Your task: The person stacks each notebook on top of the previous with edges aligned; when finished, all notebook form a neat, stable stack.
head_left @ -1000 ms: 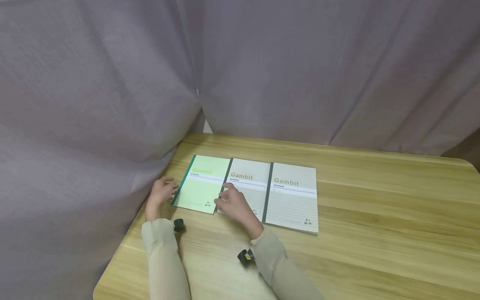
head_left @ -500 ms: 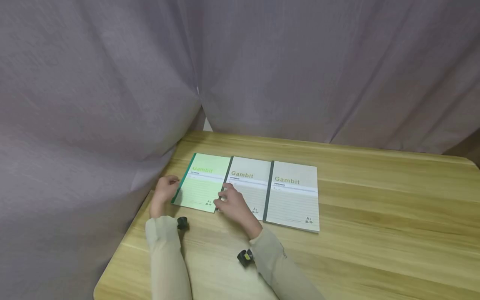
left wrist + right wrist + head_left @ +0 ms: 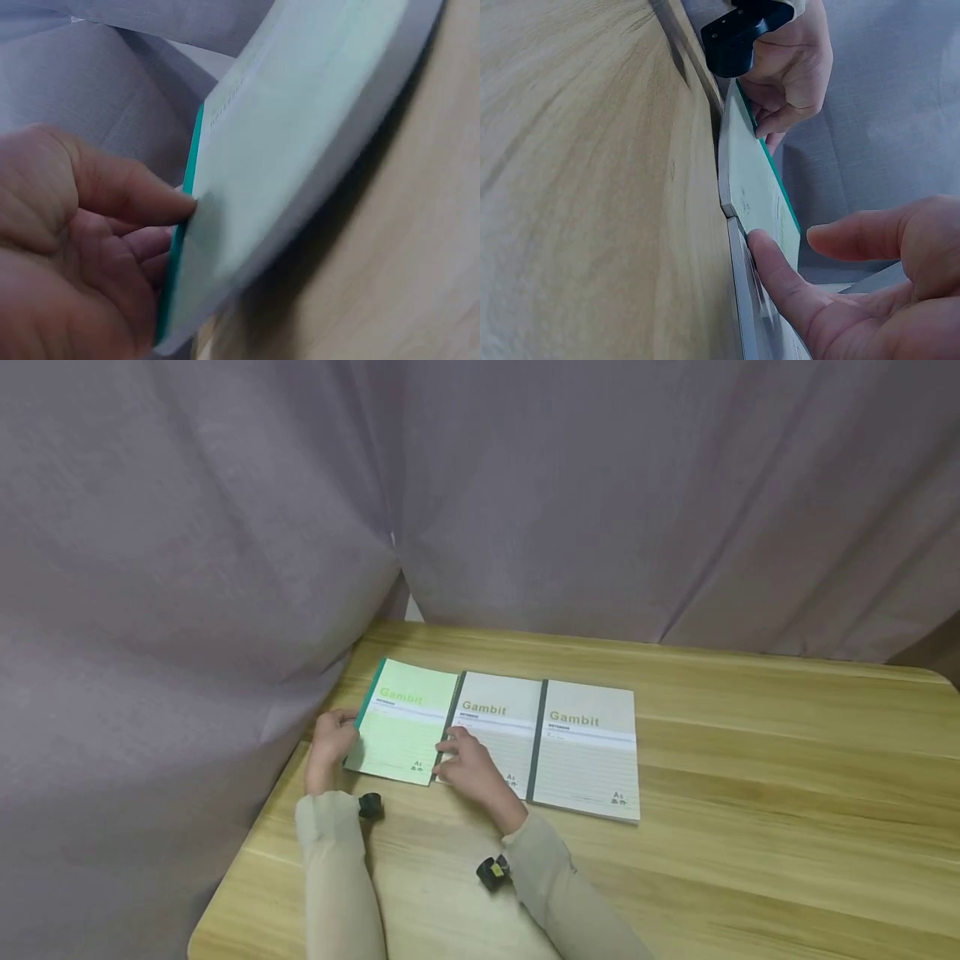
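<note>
While pinching the green Gambit notebook [image 3: 405, 722] by its spine [image 3: 193, 154] with the left hand [image 3: 332, 743] — thumb on top, fingers under — holding that side a bit off the wooden table [image 3: 750, 793]. At the left end of the row, beside the middle white Gambit notebook [image 3: 501, 695]. With the right hand [image 3: 474, 768] over their join, fingers apart and a little bent, gripping nothing — can't tell if touching. Followed on the right by the last white Gambit notebook [image 3: 587, 760].

Pale-green notebook [image 3: 401, 727], green-spined, lettered Gambit: closed, tilted, spine side raised, pinched at spine; at left end of row of three. Middle notebook [image 3: 501, 731], pale grey, dark-spined, same lettering: closed, lying flat, partly hidden, just beside green one's right edge.
</note>
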Demonstrator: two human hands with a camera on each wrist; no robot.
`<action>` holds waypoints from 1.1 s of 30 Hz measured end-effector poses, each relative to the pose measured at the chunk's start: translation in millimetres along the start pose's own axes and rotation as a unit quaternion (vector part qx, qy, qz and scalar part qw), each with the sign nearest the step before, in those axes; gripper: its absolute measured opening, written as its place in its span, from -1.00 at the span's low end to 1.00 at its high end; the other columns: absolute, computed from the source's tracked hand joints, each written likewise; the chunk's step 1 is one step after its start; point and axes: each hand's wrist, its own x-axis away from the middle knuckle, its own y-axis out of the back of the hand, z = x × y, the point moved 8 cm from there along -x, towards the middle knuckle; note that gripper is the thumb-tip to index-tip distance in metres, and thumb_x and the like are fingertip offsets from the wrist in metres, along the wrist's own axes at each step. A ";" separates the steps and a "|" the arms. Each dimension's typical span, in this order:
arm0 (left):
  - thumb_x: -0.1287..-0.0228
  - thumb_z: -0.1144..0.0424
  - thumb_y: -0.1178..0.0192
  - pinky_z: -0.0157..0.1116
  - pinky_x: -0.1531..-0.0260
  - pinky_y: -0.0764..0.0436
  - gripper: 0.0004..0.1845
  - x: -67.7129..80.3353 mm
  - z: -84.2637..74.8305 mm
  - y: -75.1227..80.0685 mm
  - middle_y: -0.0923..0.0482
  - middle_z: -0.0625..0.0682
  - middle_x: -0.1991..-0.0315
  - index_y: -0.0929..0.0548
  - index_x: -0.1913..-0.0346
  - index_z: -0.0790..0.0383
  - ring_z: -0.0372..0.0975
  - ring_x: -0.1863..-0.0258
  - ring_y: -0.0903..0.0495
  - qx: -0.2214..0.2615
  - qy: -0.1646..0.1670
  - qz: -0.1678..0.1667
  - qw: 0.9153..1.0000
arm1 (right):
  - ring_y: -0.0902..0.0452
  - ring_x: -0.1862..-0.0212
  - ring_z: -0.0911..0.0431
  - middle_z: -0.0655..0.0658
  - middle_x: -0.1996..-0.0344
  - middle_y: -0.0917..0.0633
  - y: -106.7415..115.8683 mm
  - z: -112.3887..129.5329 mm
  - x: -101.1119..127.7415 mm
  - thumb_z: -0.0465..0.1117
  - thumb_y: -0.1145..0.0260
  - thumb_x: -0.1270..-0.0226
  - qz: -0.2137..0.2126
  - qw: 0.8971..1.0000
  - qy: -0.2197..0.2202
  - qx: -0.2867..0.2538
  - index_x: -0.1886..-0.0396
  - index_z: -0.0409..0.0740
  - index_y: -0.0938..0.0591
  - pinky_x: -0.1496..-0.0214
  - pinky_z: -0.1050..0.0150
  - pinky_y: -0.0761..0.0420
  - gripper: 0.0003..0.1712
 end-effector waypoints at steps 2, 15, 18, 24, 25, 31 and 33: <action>-0.33 0.54 0.18 -0.20 0.05 -0.43 -0.46 0.0 2.7 0.7 -0.33 0.37 -0.25 -0.32 -0.37 0.58 0.03 -0.03 -0.33 0.026 0.009 -0.007 1.000 | -0.71 0.05 -0.12 -0.45 -0.24 -0.54 -0.4 -0.9 0.0 -0.47 -0.23 -0.20 -0.001 1.000 -0.006 -0.008 -0.45 -0.54 -0.21 -0.11 -0.01 -0.62 -0.20; -0.14 0.59 0.14 -0.24 0.13 -0.41 -0.36 2.6 1.6 6.7 -0.29 0.40 -0.27 -0.32 -0.37 0.63 0.04 -0.05 -0.29 0.043 0.020 -0.024 0.999 | -0.66 -0.04 -0.17 -0.41 -0.16 -0.60 7.3 -0.1 -0.4 -0.34 -0.26 -0.37 -0.026 0.999 -0.018 -0.006 -0.41 -0.54 -0.27 -0.21 -0.02 -0.56 -0.30; -0.12 0.60 0.12 -0.26 0.14 -0.44 -0.37 2.7 2.0 7.1 -0.32 0.38 -0.23 -0.34 -0.35 0.63 0.03 -0.04 -0.31 0.051 0.021 -0.023 0.998 | -0.70 0.04 -0.12 -0.42 -0.13 -0.61 6.5 0.6 -0.7 -0.35 -0.24 -0.37 -0.024 1.000 -0.014 -0.010 -0.40 -0.56 -0.27 -0.18 0.01 -0.59 -0.32; -0.16 0.58 0.10 -0.09 -0.16 -0.41 -0.37 4.1 -0.4 1.8 -0.28 0.38 -0.32 -0.35 -0.38 0.57 0.09 -0.22 -0.27 0.054 0.026 0.002 0.998 | -0.71 0.07 -0.12 -0.45 -0.06 -0.64 8.7 0.8 -0.5 -0.37 -0.22 -0.41 -0.026 1.000 -0.011 -0.014 -0.37 -0.60 -0.28 -0.08 0.10 -0.65 -0.36; -0.18 0.57 0.09 -0.03 -0.24 -0.35 -0.37 4.4 -1.5 0.4 -0.25 0.38 -0.36 -0.34 -0.39 0.55 0.09 -0.26 -0.23 0.053 0.026 0.008 0.998 | -0.71 0.07 -0.13 -0.45 -0.05 -0.64 9.3 1.1 -0.6 -0.38 -0.23 -0.40 -0.027 0.999 -0.010 -0.015 -0.37 -0.61 -0.29 -0.07 0.12 -0.66 -0.37; -0.19 0.53 0.03 0.01 -0.26 -0.31 -0.36 6.4 -4.6 -4.7 -0.18 0.33 -0.42 -0.36 -0.41 0.45 0.09 -0.31 -0.15 0.032 0.034 0.031 0.998 | -0.71 0.09 -0.13 -0.35 0.10 -0.69 13.8 2.7 0.7 -0.38 -0.21 -0.38 -0.039 0.999 -0.007 -0.010 -0.26 -0.56 -0.43 0.02 0.16 -0.69 -0.49; -0.21 0.51 0.03 0.05 -0.31 -0.29 -0.37 7.6 -4.4 -5.7 -0.17 0.33 -0.44 -0.36 -0.42 0.44 0.13 -0.37 -0.13 0.030 0.036 0.037 0.998 | -0.71 0.11 -0.12 -0.33 0.12 -0.70 16.0 3.0 1.7 -0.38 -0.20 -0.38 -0.040 0.999 -0.005 -0.012 -0.23 -0.54 -0.45 0.04 0.16 -0.69 -0.53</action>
